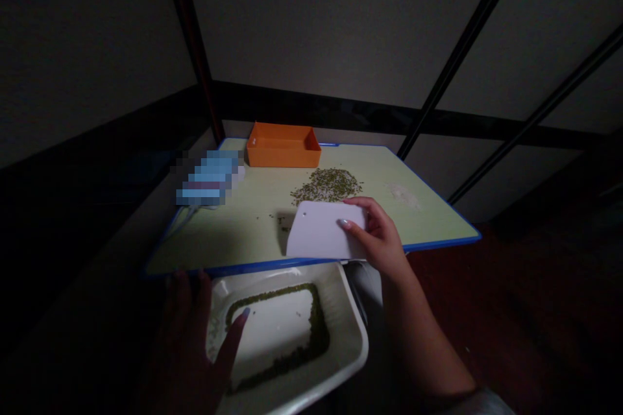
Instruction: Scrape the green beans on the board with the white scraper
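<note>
Nearest, at six o'clock, one white plastic tray (341,331) holds a ring of green mung beans (318,331). The shadowed left hand (187,343) lies against it, its grip hard to tell. At two o'clock, the right hand (377,237) clamps one white scraper (316,230) on a blue-edged pale green board (233,233), just below one loose bean pile (326,185). One orange bin (283,146) sits at twelve; a blurred blue object (209,178) at eleven cannot be made out. Black rails (462,45) cross the dim walls.

Dim room, single pool of light: the pale green board (233,233) glows as the walls (341,26) fade into gloom. The left hand (187,343) sinks into deep shadow, and a white scraper (311,231) throws a dark shadow leftward. Wide-angle distortion slants the dark poles (462,53); pixelated blur masks a blue object (209,178).
</note>
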`<state>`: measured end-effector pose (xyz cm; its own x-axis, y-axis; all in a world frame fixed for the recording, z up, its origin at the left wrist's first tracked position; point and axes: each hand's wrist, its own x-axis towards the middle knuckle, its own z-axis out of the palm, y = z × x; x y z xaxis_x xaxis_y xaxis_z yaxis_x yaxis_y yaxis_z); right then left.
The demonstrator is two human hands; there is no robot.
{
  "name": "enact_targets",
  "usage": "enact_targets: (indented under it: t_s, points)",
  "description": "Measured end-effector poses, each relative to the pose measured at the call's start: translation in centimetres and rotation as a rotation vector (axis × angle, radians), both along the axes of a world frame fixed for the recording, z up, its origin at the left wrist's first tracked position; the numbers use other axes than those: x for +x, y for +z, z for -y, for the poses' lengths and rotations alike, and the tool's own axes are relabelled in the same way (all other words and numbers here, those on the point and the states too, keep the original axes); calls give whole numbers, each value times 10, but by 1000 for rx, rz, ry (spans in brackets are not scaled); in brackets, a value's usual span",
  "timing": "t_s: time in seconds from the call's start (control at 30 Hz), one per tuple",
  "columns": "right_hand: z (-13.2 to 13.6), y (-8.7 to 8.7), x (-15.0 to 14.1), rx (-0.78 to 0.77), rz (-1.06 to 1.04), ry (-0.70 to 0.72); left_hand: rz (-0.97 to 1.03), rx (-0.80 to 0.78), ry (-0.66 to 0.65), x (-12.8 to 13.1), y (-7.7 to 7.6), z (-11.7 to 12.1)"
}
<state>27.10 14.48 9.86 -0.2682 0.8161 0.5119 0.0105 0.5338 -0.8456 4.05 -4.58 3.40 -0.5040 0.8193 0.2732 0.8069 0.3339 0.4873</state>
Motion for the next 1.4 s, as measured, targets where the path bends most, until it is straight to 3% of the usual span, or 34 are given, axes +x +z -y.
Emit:
enact_targets:
  t_s: [0.13,0.27,0.77,1.4]
  points:
    - [-4,1,4,33,-40,-195,11,0,6,1,3,-1]
    - [-7,0,8,53,-17,-258,30,-1,18,2,4,-1]
    - [-4,-6,-3,95,21,-234,50,-18,25,2,4,-2]
    - [-3,-6,-11,46,24,13,19,-17,20,1,5,-1]
